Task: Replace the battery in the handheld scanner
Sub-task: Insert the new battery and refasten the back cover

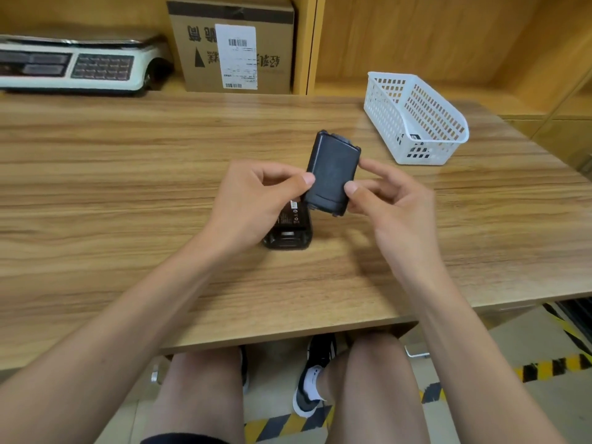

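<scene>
Head view: both hands, left hand [256,200] and right hand [389,203], pinch the rigid, smooth, apparently light battery cover [331,174] by its side edges, fingers closed, at 12 o'clock of the scanner [288,227] on the surface [128,187].

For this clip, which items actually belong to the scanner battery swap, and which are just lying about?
Part of the job:
- battery cover, held by the left hand and right hand
- scanner, lying open on the table
- white basket, dark item inside

Just lying about:
- weighing scale
- cardboard box
</scene>
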The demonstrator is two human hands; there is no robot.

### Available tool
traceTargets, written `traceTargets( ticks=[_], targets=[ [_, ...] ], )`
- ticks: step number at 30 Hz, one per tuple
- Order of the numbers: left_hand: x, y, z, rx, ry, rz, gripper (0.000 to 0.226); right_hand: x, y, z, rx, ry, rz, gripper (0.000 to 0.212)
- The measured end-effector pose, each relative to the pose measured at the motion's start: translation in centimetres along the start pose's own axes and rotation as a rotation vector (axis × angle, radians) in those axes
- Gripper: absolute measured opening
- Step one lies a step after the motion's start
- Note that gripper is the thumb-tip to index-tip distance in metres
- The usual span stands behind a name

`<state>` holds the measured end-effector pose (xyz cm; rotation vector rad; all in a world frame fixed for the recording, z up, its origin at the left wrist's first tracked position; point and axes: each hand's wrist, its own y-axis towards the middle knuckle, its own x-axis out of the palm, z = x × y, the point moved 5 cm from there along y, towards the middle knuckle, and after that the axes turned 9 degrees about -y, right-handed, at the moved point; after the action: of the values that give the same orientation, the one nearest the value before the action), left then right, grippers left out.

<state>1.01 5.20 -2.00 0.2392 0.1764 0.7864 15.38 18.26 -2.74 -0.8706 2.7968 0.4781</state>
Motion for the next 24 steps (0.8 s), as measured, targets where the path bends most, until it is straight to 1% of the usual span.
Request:
traceTargets(
  ticks=[4,7,10,19,24],
  targets=[
    [-2.0,-0.1,-0.5,-0.003,0.026,0.077,0.014,1.6,0.5,-0.5,-0.036,-0.057,-0.026,0.036],
    [-3.1,-0.3,-1.1,-0.033,0.030,0.111,0.011,3.0,0.6,-0.3,-0.056,-0.081,-0.046,0.037],
    [-3.9,-0.6,-1.8,-0.045,0.084,0.139,0.008,4.1,0.5,0.2,-0.053,-0.090,-0.055,0.039],
    [-4.6,-0.9,-3.1,-0.091,0.196,0.167,0.012,4.9,0.6,1.0,-0.081,-0.159,-0.064,0.042],
    [-4.6,-1.0,-3.2,-0.103,0.216,0.168,0.008,4.9,0.5,1.3,-0.081,-0.166,-0.063,0.044]
  ],
)
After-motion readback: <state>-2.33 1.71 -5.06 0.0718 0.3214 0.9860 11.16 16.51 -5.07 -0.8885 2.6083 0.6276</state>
